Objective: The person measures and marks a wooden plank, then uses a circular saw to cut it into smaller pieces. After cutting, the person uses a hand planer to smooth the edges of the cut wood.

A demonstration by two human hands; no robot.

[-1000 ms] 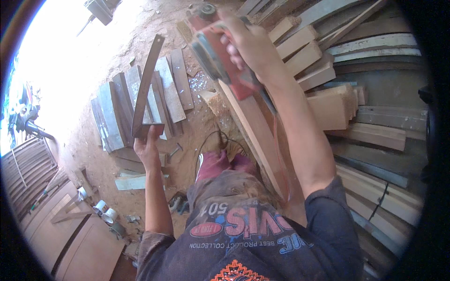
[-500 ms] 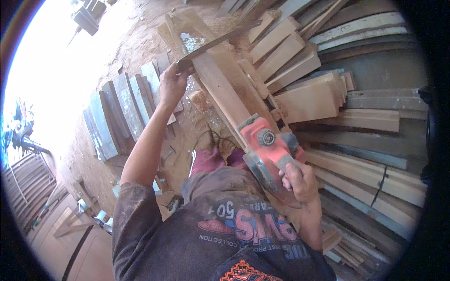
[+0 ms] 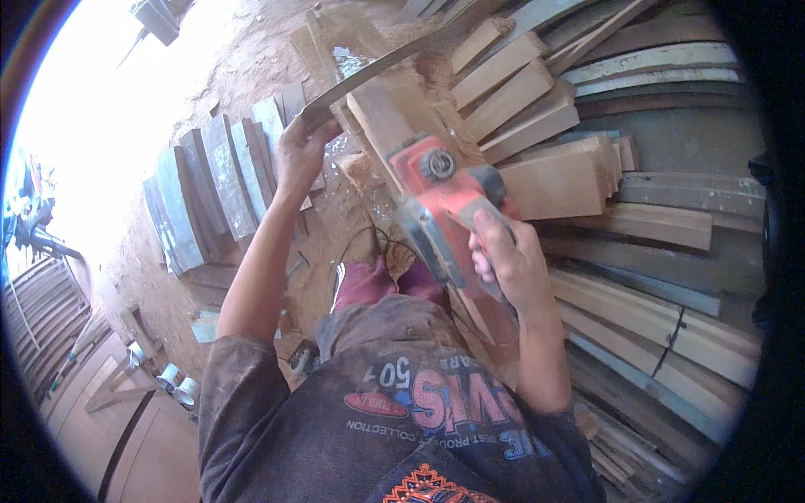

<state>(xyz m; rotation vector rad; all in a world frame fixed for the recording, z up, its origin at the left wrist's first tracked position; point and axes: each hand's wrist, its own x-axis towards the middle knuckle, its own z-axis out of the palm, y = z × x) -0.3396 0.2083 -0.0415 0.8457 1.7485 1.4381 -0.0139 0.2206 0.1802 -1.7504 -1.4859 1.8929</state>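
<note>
My right hand [image 3: 510,251] is wrapped round the rear handle of a red and black electric hand planer [image 3: 449,197]. The planer sits on a long wooden board [image 3: 379,117], whose bare surface shows ahead of and behind the tool. At the board's far end, my left hand [image 3: 303,151] grips one end of a long, thin, dark flat strip [image 3: 369,77]. From there the strip slants across the board toward the upper right. Its material is hard to make out. Parts of the fingers on my left hand are hidden.
Cut timber pieces [image 3: 511,92] fan out on the right, with longer planks [image 3: 654,314] nearer me. Weathered boards [image 3: 180,210] lie on the sandy ground at left. A hammer [image 3: 297,264] and a dark cord [image 3: 348,243] are near my feet. White cups [image 3: 170,377] stand lower left.
The planer has moved forward along the board, away from me, with my right hand on its handle. My left hand and the strip have shifted slightly to the left.
</note>
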